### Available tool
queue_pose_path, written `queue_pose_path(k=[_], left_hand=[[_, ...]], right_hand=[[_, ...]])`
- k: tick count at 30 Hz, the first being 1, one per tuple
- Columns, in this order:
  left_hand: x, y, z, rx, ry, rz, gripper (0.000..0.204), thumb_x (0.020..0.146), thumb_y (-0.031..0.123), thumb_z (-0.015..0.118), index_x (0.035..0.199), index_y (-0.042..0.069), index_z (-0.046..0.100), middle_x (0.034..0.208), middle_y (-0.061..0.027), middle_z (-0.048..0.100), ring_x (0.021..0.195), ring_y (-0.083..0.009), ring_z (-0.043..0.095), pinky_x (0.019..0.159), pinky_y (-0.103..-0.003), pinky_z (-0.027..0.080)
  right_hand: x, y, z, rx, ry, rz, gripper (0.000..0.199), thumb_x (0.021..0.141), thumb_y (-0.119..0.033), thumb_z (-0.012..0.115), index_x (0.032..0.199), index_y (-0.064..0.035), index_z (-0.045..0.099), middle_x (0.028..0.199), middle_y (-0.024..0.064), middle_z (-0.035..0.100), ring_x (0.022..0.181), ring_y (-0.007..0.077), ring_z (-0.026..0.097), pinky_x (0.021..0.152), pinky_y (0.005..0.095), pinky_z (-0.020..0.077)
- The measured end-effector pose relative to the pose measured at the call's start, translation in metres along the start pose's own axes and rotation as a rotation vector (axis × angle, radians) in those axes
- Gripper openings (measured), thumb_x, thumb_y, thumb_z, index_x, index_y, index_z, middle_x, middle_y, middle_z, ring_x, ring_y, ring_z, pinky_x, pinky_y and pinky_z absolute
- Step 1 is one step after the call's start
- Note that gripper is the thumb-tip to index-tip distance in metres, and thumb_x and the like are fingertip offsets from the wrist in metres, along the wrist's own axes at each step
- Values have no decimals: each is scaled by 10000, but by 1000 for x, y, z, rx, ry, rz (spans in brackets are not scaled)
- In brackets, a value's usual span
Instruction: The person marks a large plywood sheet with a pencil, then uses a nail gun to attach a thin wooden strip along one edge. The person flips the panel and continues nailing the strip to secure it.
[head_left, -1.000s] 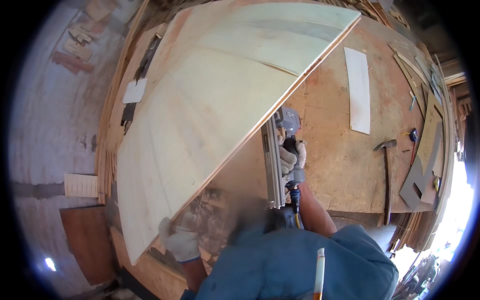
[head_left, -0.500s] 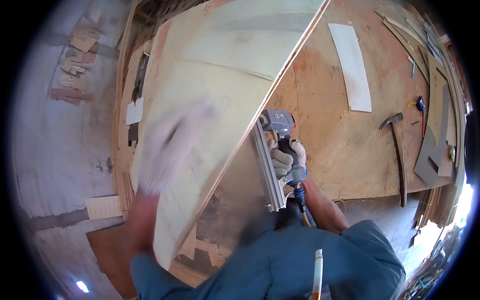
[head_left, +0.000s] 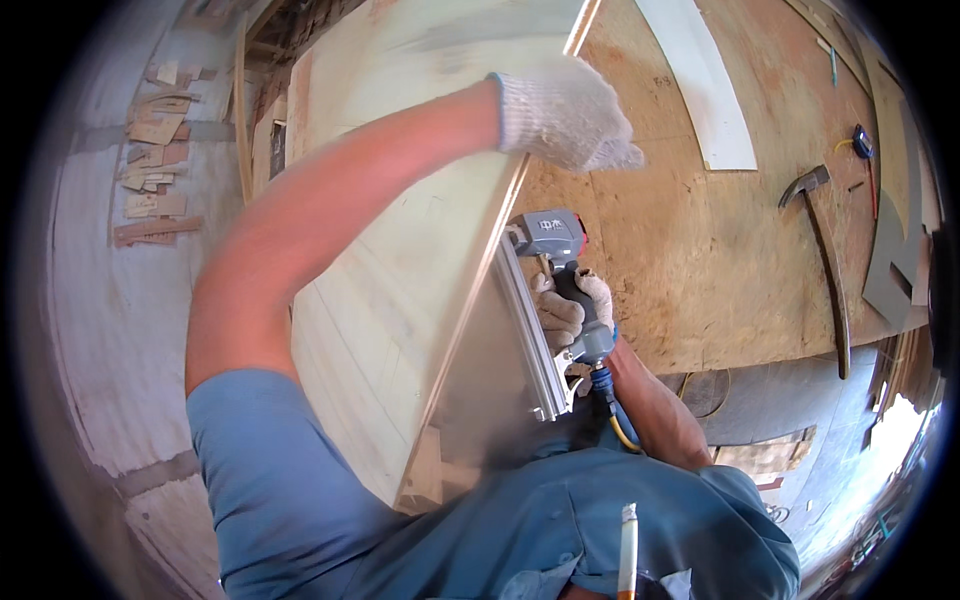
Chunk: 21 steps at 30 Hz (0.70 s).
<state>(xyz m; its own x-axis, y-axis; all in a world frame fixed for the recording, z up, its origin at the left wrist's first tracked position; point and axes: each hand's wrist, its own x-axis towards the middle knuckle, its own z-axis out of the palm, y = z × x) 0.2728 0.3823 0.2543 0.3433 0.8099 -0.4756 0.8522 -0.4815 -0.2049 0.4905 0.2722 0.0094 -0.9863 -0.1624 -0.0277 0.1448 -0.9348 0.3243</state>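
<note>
My right hand (head_left: pixel 562 305), in a knit work glove, is wrapped around the handle of a grey nail gun (head_left: pixel 549 235). Its long silver magazine slants down toward me beside the edge of a large pale panel (head_left: pixel 385 290), and a yellow air hose (head_left: pixel 624 436) runs from the handle's base. My left arm reaches across that panel. The white-gloved left hand (head_left: pixel 568 115) lies over its long right edge, beyond the nail gun, with fingers curled on the far side. Whatever may be inside those fingers is hidden.
On the wooden worktop (head_left: pixel 680 270) lie a claw hammer (head_left: pixel 825 255), a white strip (head_left: pixel 705 90), a tape measure (head_left: pixel 862 141) and cut templates (head_left: pixel 890 225). Wood scraps (head_left: pixel 155 165) sit on the floor at left. A cigarette (head_left: pixel 628 550) juts in at the lower edge.
My left hand has swung from over the panel's left part up and right to its far right edge. The right hand still grips the nail gun. The view has shifted slightly.
</note>
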Motion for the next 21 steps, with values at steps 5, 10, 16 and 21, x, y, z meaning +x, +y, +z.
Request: queue_pose_path(k=[5,10,16,21], left_hand=[[-15,-18,22,-56,223,100,152,941,186,541,831,165,644,687,-52,618,579,-265,640,531,-402,514],[-24,-23,34,-99,252,-2,173,958,238,564,828,161,648,697,-65,633,575,-265,637,522,-409,494],[-26,-20,-14,-103,-50,33,237,920,316,619,1008,105,678,1004,-201,648,993,-263,634,862,-465,514],[-17,-25,17,-118,93,51,237,918,331,625,1027,125,670,999,-201,646,999,-234,635,893,-437,495]], right_hand=[[6,3,-5,86,-113,35,534,892,-373,687,1305,-55,573,1161,100,666,1017,207,669,895,364,567],[3,2,14,18,-72,-36,550,903,-362,654,1328,-26,558,1210,128,653,1074,228,658,949,366,545],[-5,8,13,23,-25,-80,537,923,-387,640,1300,-11,570,1013,96,659,877,212,671,758,343,563],[4,20,21,147,-191,41,519,925,-423,645,1192,20,605,652,-15,519,506,156,512,458,308,429]])
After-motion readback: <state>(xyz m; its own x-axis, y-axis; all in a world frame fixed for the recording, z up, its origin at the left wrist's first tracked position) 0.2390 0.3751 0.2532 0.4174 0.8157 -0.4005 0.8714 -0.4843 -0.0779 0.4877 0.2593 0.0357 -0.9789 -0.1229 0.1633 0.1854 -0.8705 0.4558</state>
